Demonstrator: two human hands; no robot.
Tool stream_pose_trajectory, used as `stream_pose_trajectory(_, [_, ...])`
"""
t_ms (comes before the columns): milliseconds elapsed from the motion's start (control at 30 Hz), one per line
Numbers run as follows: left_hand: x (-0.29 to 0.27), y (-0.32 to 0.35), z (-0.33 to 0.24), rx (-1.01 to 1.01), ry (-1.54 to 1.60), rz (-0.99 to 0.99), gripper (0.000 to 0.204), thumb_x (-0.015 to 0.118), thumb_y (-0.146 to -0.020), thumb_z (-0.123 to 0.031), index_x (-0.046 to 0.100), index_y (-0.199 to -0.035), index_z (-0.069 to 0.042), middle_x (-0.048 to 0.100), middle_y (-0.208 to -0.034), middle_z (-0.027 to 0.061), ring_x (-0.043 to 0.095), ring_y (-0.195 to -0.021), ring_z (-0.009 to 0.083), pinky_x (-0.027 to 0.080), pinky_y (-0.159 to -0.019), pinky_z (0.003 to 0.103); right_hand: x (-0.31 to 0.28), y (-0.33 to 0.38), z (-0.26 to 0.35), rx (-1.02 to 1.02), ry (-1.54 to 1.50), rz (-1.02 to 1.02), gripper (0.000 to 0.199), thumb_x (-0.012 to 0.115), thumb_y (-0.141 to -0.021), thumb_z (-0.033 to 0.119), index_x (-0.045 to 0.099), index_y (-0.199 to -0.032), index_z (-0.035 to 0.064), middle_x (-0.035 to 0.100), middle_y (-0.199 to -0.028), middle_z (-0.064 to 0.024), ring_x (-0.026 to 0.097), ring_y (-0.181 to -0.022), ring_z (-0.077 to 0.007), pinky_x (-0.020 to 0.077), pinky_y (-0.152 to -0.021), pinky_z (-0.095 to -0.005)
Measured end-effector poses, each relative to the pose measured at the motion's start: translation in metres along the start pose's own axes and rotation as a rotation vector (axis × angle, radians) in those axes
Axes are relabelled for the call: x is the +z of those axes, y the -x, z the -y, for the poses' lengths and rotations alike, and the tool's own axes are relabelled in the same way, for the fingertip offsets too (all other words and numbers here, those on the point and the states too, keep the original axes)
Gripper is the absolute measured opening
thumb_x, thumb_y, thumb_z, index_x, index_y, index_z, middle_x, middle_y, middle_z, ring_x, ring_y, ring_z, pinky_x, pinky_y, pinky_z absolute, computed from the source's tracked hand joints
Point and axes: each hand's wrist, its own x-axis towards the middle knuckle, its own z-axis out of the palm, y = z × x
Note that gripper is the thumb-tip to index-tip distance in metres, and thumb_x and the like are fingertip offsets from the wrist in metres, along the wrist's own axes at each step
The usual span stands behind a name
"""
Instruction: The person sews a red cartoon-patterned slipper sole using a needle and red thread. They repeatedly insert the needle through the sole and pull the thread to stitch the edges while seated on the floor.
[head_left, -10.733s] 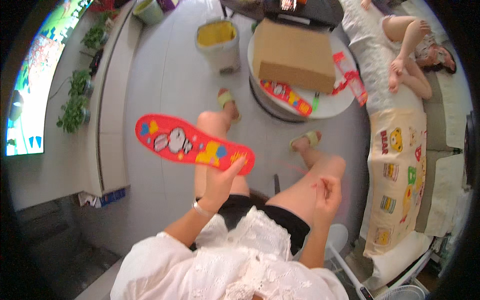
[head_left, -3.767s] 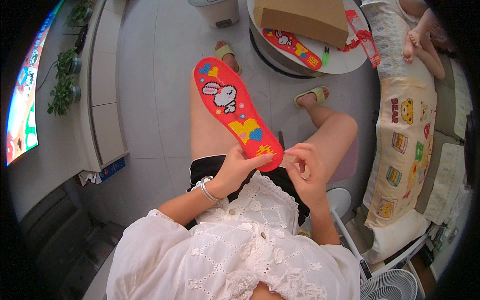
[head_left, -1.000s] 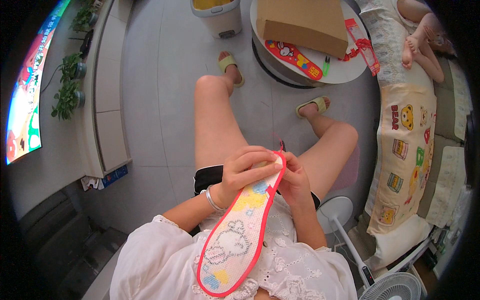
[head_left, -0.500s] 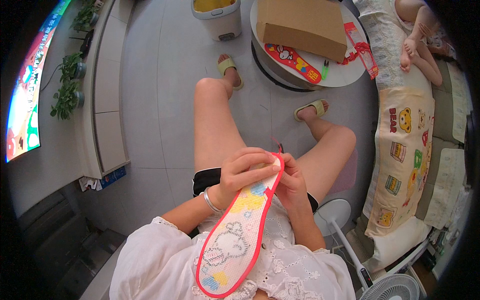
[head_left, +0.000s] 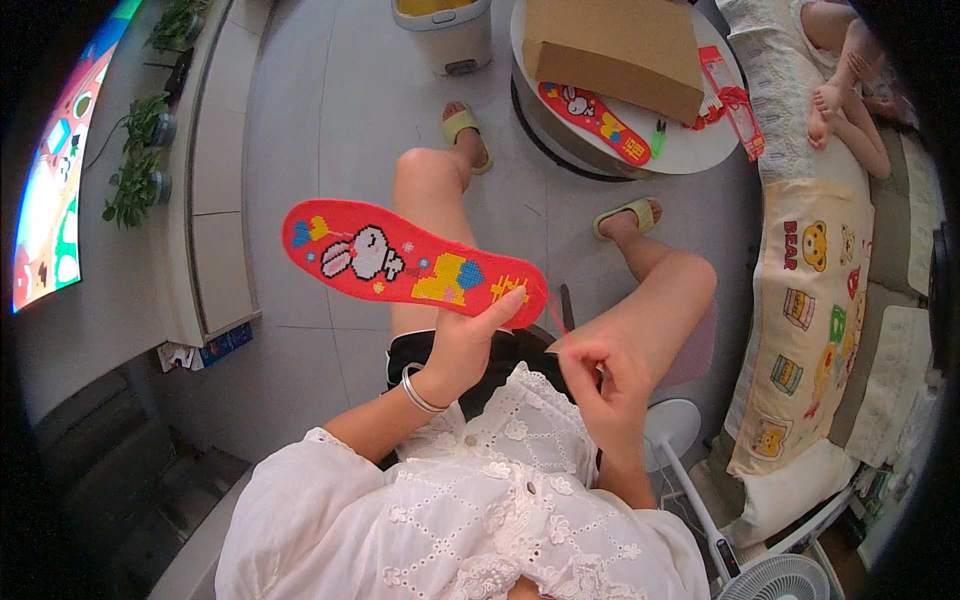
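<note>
My left hand (head_left: 466,348) is closed on the narrow end of an embroidered insole (head_left: 412,262), its thumb lying on top. The red stitched face shows a white rabbit with yellow and blue shapes. From that same end a thin red thread (head_left: 557,318) runs toward my right hand (head_left: 608,388). Those fingers are pinched together beside it, over my thigh; whether a needle is between them I cannot make out.
On the round table (head_left: 708,150) lie a second red insole (head_left: 597,122), a cardboard box (head_left: 612,58), green snips (head_left: 658,138) and red packaging (head_left: 735,105). A bin (head_left: 445,40) stands left of it. A fan (head_left: 780,580) is at lower right, near the sofa, where another person's legs (head_left: 845,95) rest.
The insole has turned from its pale gridded back to its red face and swung out to the left. My right hand has drawn away from it, to the right and toward me.
</note>
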Motion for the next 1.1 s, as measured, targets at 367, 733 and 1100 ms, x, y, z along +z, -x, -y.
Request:
stream_pose_trajectory(367, [0.003,-0.007,-0.010,-0.064,0.232,-0.010,0.026,0.061,-0.089,-0.005,0.053,-0.113,0.002,0.064,-0.106,0.0129,0.065,-0.097,0.0256,0.052,-0.087,0.035,-0.061,0.020,0.005,0.176,-0.363,0.646,0.004,0.066,-0.080,0.001,0.062,-0.081,0.0000,0.055,-0.072,-0.0031,0.044,-0.058,-0.0080,0.0321,-0.051,-0.0225])
stream_pose_trajectory(733, [0.004,0.000,-0.003,0.016,0.025,-0.027,0.019,0.067,-0.087,-0.010,0.062,-0.102,0.000,0.066,-0.099,0.0045,0.061,-0.089,0.0113,0.048,-0.080,0.026,-0.006,-0.014,-0.003,0.019,0.099,-0.022,0.008,0.063,-0.081,-0.004,0.057,-0.083,0.0005,0.049,-0.070,-0.0027,0.046,-0.057,-0.0086,0.0350,-0.051,-0.0212])
stream_pose_trajectory(1100, [0.004,0.004,-0.001,0.106,-0.082,0.002,0.017,0.066,-0.088,-0.011,0.064,-0.101,0.000,0.067,-0.097,0.0037,0.062,-0.087,0.0112,0.049,-0.077,0.025,0.021,-0.047,-0.001,-0.159,0.310,-0.077,0.011,0.063,-0.078,-0.004,0.053,-0.080,0.0010,0.049,-0.068,-0.0105,0.051,-0.056,-0.0241,0.0399,-0.051,-0.0347])
